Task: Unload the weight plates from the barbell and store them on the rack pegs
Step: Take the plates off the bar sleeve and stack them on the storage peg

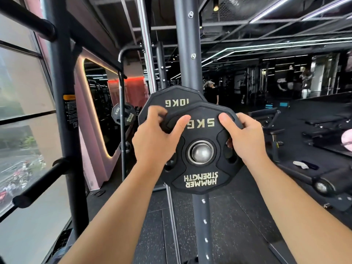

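Observation:
A black 5 kg plate [202,174] with upside-down gold lettering sits on a steel peg [201,153] whose rounded end shows through its centre hole. My left hand [155,139] grips the plate's upper left edge, thumb across its face. My right hand [245,139] grips the upper right edge, thumb on top, fingers through a grip slot. Right behind it, higher and to the left, a black 10 kg plate [171,101] is partly covered. Both plates hang against the dark rack upright [187,54].
Another 10 kg plate [122,114] hangs on a rack further back at the left. Black rack tubes and pegs [41,187] stick out at the left by the window. A bench [266,115] and a bar end [322,186] lie to the right. People stand far off.

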